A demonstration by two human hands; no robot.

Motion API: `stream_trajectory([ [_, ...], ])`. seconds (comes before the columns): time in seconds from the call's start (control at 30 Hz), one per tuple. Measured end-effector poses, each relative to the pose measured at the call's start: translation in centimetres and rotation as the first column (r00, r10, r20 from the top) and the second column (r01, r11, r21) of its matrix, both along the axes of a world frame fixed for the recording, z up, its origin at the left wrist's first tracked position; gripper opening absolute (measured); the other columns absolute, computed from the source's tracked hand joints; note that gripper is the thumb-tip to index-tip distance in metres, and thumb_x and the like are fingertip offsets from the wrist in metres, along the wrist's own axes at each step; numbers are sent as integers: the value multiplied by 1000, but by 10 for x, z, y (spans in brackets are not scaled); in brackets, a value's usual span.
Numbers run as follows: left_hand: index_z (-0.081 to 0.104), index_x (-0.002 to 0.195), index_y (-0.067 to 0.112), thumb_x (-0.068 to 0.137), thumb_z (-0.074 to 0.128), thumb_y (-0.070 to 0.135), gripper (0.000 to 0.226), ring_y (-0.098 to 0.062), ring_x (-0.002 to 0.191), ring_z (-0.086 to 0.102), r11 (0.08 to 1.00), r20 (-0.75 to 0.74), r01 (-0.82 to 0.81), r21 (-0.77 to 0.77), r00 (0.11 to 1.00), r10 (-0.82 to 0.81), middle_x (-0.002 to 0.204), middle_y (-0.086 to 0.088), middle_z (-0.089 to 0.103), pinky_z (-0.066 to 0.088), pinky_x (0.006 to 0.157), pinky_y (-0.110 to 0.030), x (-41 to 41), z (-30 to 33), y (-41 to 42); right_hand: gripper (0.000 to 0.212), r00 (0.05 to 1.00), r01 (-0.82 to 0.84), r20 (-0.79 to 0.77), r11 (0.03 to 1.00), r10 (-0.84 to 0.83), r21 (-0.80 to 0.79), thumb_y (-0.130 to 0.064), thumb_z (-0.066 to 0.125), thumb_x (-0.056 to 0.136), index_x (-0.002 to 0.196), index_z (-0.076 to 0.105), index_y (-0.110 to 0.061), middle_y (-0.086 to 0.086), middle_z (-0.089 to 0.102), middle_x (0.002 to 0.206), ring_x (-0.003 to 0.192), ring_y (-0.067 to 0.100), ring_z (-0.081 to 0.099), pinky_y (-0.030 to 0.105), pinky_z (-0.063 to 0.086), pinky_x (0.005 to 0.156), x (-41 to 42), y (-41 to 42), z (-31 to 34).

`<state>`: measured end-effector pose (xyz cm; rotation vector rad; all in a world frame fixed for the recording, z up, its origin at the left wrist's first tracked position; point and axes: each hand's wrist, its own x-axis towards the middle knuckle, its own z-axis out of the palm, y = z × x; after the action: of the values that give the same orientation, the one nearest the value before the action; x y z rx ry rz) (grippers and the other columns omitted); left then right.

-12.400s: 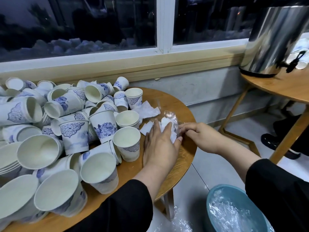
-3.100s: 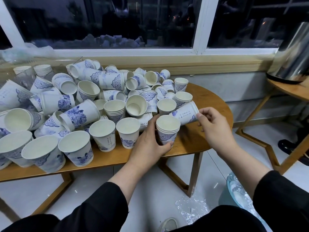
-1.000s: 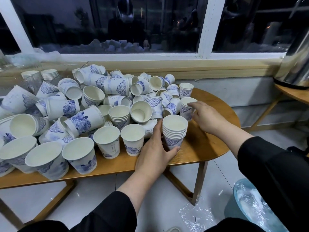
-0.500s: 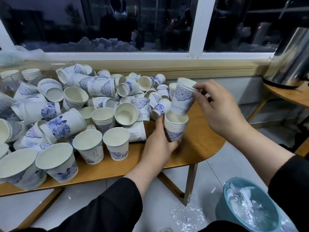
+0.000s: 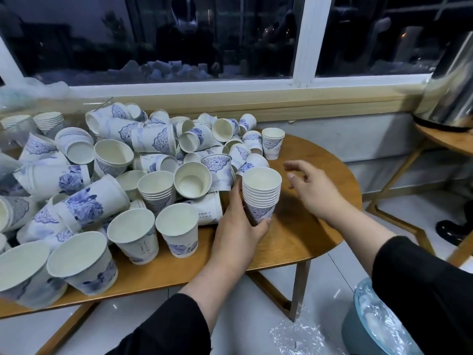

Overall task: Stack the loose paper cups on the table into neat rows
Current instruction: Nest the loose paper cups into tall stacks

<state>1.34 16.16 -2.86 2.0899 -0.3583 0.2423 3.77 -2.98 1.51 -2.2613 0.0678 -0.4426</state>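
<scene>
A stack of several white paper cups with blue prints (image 5: 261, 194) stands upright near the right end of the wooden table (image 5: 307, 234). My left hand (image 5: 239, 224) grips the stack low down, thumb at the front. My right hand (image 5: 313, 187) hovers just right of the stack with relaxed fingers and holds nothing. A big pile of loose cups (image 5: 143, 155), upright and tipped over, covers the table's left and middle. One single cup (image 5: 272, 143) stands upright at the pile's far right. A second short stack (image 5: 156, 192) sits in the pile.
A windowsill and dark window run behind the table. A steel urn (image 5: 450, 93) stands on a side table at the right. A blue bin lined with plastic (image 5: 378, 321) sits on the floor at lower right, with crumpled plastic wrap (image 5: 297, 339) beside it.
The cup my right hand was holding above the stack now sits nested on top of it. My right hand has let go and drawn back to the right. My left hand stays on the stack.
</scene>
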Motion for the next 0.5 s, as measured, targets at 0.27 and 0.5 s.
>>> stream_trajectory([
  [0.27,25,155,24,81,82,19,93,-12,137,46,993,21,-99,-63,995,101,150,3,50,38,111,-24,10,-6,1,49,994,-62,-79,987,74,150,-15,57,98,145,44,-18,-5,56,133,110,13,57,11,38,88,56,11,-32],
  [0.5,28,153,22,81,81,15,90,-11,136,45,991,30,-110,-76,993,113,149,2,49,37,111,-25,12,-7,0,33,994,-61,-67,944,87,323,-12,64,91,123,63,-17,2,72,112,91,19,69,46,54,91,83,9,-46],
])
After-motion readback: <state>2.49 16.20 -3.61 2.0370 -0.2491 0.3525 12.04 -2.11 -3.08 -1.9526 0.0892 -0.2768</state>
